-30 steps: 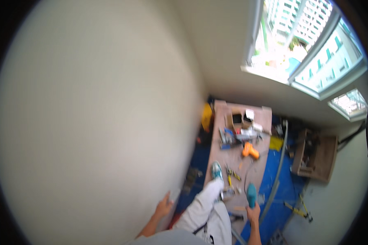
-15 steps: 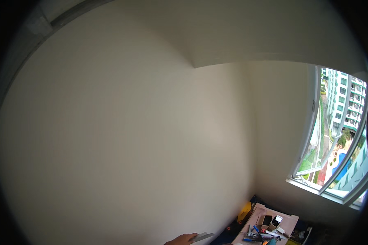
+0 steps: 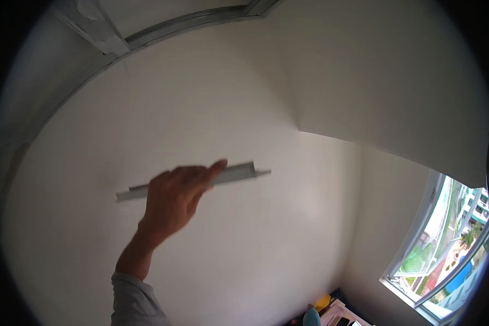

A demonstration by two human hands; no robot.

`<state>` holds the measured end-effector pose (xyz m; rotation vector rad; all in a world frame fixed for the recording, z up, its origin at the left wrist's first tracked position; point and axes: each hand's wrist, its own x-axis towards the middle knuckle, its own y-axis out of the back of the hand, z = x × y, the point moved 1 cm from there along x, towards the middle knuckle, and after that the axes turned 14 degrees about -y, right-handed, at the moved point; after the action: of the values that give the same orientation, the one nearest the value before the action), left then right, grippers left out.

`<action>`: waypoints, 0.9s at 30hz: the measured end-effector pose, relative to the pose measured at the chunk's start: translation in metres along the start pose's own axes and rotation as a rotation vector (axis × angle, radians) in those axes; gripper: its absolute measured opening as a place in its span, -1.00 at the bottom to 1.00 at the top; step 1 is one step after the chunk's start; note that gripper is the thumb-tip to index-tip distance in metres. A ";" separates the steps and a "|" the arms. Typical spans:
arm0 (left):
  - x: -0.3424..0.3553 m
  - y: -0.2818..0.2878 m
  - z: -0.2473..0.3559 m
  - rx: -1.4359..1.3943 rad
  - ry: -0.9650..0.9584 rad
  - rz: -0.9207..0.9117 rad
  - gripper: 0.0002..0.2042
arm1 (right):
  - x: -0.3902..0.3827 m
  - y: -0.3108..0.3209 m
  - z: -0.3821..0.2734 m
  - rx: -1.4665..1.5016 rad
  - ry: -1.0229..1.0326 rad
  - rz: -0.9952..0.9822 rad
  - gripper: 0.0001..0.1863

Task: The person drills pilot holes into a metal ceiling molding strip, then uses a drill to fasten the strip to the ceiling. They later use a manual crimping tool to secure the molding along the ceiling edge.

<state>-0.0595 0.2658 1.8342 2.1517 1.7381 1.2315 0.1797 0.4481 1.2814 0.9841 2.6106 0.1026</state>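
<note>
My left hand (image 3: 171, 201) is raised in front of the pale wall (image 3: 255, 239), its back towards me. Its fingers are closed over a long, narrow grey piece (image 3: 233, 173) that looks like metal channel with a stepped end. The piece lies almost level, its right end slightly higher, and sticks out on both sides of the hand. Whether it touches the wall I cannot tell. A grey sleeve (image 3: 133, 299) covers my forearm. My right hand cannot be seen.
Grey metal framing (image 3: 185, 26) curves along the wall's top. A boxed-out section (image 3: 391, 81) juts from the upper right, above an open window (image 3: 445, 244). A pale tabletop (image 3: 339, 312) and a rounded teal thing (image 3: 311, 317) show at the bottom edge.
My left hand has risen from the lower edge to mid-view, bringing the grey piece up before the wall. The view has shifted, showing more of the overhead framing and less of the tabletop.
</note>
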 end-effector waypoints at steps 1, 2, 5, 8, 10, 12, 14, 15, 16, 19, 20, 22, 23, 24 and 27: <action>0.029 0.004 -0.019 0.077 -0.040 0.057 -0.51 | 0.005 0.001 -0.013 0.009 0.023 -0.026 -0.66; 0.056 0.007 -0.039 0.153 -0.022 0.041 -0.51 | 0.010 0.003 -0.025 0.014 0.044 -0.059 -0.66; 0.138 0.003 -0.099 0.367 -0.033 0.027 -0.56 | 0.023 0.008 -0.052 0.008 0.110 -0.153 -0.67; 0.198 -0.009 -0.154 0.450 0.009 -0.006 -0.60 | 0.037 0.014 -0.068 -0.015 0.153 -0.236 -0.67; 0.222 -0.017 -0.184 0.459 0.040 -0.003 -0.62 | 0.044 0.017 -0.074 -0.025 0.160 -0.265 -0.67; 0.239 -0.026 -0.205 0.427 0.054 0.030 -0.63 | 0.047 0.017 -0.079 -0.029 0.161 -0.282 -0.67; 0.250 -0.029 -0.218 0.464 -0.051 0.150 -0.58 | 0.047 0.017 -0.083 -0.027 0.160 -0.296 -0.67; 0.253 -0.029 -0.222 0.460 -0.047 0.131 -0.56 | 0.047 0.016 -0.085 -0.029 0.163 -0.303 -0.67; 0.257 -0.028 -0.225 0.474 -0.035 0.134 -0.55 | 0.046 0.017 -0.087 -0.027 0.164 -0.310 -0.67; 0.268 -0.021 -0.230 0.468 0.093 0.000 -0.56 | 0.043 0.015 -0.094 -0.022 0.172 -0.326 -0.67; 0.272 -0.017 -0.230 0.469 0.106 -0.004 -0.57 | 0.042 0.015 -0.096 -0.019 0.176 -0.327 -0.67; 0.274 -0.011 -0.230 0.469 0.136 -0.022 -0.59 | 0.041 0.014 -0.099 -0.014 0.183 -0.330 -0.67; 0.274 -0.009 -0.230 0.469 0.146 -0.036 -0.59 | 0.041 0.013 -0.100 -0.013 0.188 -0.331 -0.67; 0.274 -0.007 -0.230 0.446 0.145 -0.057 -0.60 | 0.040 0.013 -0.101 -0.011 0.189 -0.330 -0.67; 0.272 -0.002 -0.230 0.485 0.118 -0.012 -0.60 | 0.038 0.012 -0.102 0.004 0.190 -0.329 -0.66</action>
<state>-0.2055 0.4120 2.1250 2.3401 2.2928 1.0317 0.1255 0.4874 1.3681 0.5576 2.9081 0.1138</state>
